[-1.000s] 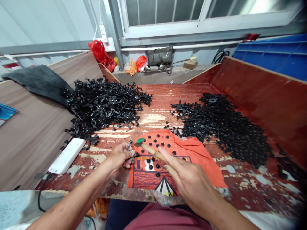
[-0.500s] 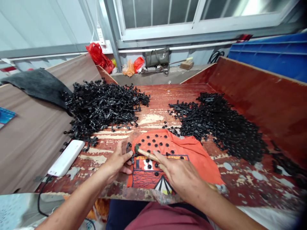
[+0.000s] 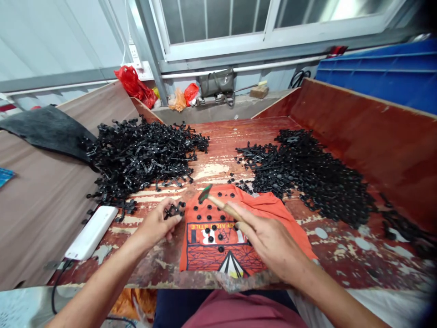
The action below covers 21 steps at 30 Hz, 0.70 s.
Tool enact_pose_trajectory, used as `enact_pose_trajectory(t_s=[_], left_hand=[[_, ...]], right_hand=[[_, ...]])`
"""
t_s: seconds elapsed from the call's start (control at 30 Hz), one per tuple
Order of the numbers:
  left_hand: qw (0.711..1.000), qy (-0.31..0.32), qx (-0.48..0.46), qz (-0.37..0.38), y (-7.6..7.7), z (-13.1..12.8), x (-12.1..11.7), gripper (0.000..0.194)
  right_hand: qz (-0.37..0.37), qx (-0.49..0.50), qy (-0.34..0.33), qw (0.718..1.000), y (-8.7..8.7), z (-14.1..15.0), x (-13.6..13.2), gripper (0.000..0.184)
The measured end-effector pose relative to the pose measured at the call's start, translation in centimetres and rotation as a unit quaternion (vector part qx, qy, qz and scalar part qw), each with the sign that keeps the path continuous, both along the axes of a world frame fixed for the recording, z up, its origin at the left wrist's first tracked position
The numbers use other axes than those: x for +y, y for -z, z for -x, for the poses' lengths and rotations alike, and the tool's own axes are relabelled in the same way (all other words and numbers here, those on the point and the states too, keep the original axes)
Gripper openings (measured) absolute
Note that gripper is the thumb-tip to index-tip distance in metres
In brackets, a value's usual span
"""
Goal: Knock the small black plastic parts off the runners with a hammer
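Observation:
My left hand [image 3: 159,224] is closed on several small black plastic parts [image 3: 174,209] with round ends, just left of the orange cloth. In my right hand [image 3: 264,234] is a small hammer [image 3: 223,207] with a wooden handle and a dark green head. Its head is over the upper left of the orange printed cloth [image 3: 290,228], which looks like a folded T-shirt. Several round black pieces [image 3: 220,237] are spread over the cloth in loose rows. My right hand and the hammer hide part of them.
A big heap of black parts [image 3: 143,155] lies at the left, another heap [image 3: 307,173] at the right. A white power bank [image 3: 91,233] with a cable lies at the left edge. Wooden boards [image 3: 368,109] wall the worn red table, and a blue crate [image 3: 375,75] stands behind.
The hammer has moved up and right, away from my left hand. My left hand has drawn left, off the cloth's edge, with the black parts in its fingers. The view has shifted slightly.

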State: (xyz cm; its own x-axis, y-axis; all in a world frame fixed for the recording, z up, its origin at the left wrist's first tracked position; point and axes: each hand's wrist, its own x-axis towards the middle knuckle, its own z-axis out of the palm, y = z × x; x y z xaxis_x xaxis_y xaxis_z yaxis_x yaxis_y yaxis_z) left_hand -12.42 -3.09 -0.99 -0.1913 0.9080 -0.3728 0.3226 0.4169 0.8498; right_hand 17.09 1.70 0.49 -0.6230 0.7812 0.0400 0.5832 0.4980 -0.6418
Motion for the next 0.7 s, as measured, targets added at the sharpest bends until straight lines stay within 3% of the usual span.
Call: enact_pose_trajectory(t_s=[0.1,0.23,0.5,0.7], left_hand=[[0.995,-0.05,-0.083,-0.024,-0.7,-0.3,1.4,0.043],[0.97,-0.099,-0.219,-0.028,-0.6,-1.2,3.0,0.036],[0.964,-0.166,-0.2,-0.056,1.8,-2.2,4.6,0.051],[0.967,-0.166,-0.188,-0.049,2.6,-2.3,4.8,0.051]], right_hand=[[0.0,0.003,0.021,1.0,0.2,-1.2,0.5,0.054],[0.011,-0.015,0.01,1.0,1.2,-2.1,0.4,0.05],[0.013,-0.005,0.022,1.0,1.4,-3.2,0.6,0.052],[0.033,-0.034,0.021,0.999,1.8,-3.0,0.6,0.049]])
